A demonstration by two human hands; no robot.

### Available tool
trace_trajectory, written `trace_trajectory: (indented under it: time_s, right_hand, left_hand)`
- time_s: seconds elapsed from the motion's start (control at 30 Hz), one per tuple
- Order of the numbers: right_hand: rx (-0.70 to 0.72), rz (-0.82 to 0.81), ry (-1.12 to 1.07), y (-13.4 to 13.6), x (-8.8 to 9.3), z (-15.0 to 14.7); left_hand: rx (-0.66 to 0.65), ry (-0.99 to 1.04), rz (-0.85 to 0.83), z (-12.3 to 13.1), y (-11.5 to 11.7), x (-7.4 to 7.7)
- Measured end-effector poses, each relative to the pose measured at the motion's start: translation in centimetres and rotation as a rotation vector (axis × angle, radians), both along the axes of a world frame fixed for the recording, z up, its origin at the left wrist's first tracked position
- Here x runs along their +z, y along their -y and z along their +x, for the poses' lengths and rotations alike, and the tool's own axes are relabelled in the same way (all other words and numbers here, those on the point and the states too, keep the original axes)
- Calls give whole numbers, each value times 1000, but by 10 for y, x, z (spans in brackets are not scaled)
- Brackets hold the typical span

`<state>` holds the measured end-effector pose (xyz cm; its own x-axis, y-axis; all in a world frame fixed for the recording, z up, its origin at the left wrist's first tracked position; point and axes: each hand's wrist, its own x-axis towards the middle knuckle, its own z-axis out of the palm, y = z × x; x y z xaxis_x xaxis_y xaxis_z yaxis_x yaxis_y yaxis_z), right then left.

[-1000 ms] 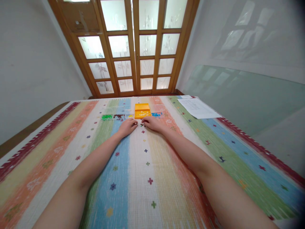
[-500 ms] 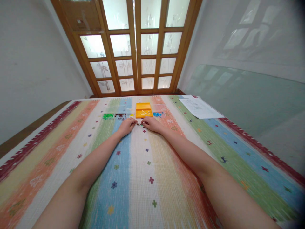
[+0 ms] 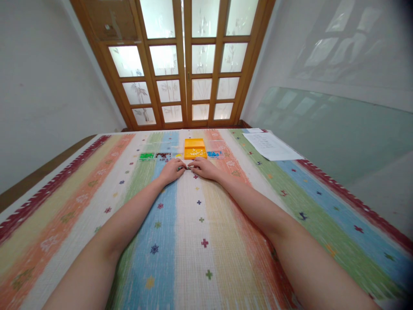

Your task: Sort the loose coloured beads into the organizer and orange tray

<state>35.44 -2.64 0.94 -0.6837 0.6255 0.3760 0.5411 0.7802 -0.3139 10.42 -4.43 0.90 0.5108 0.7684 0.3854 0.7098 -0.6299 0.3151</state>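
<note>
My left hand [image 3: 173, 170] and my right hand [image 3: 203, 168] rest on the striped cloth, fingertips almost meeting. Both have thumb and fingers pinched on a small dark strip of pieces [image 3: 188, 168], mostly hidden by the fingers; its exact kind is too small to tell. Just beyond stands an open orange box [image 3: 195, 153] with small white pieces in it. To its left, clear plastic boxes hold green pieces [image 3: 147, 156], dark brown pieces [image 3: 163, 155] and a few yellow pieces [image 3: 178, 155]. Blue pieces [image 3: 213, 154] lie in a clear box on the right.
A striped tablecloth [image 3: 190, 241] with printed small figures covers the table. White paper sheets [image 3: 269, 146] lie at the far right. Behind the table are wooden doors with glass panes [image 3: 187, 77]; a glass panel [image 3: 322, 129] leans on the right wall.
My right hand has shifted slightly left, bringing its fingertips closer to my left hand and onto the dark pieces between them. The boxes stay in place.
</note>
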Motion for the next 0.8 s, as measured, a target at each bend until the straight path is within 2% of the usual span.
trace_trajectory:
  time_s: [0.3, 0.63, 0.8]
  right_hand:
    - [-32, 27, 47, 0, -3, -3]
    - [32, 27, 41, 3, -2, -3]
    - [-40, -5, -56, 1, -3, -4]
  left_hand:
    - [32, -1, 17, -1, 1, -1]
    - [122, -21, 44, -8, -2, -2]
    - [19, -17, 55, -2, 1, 0]
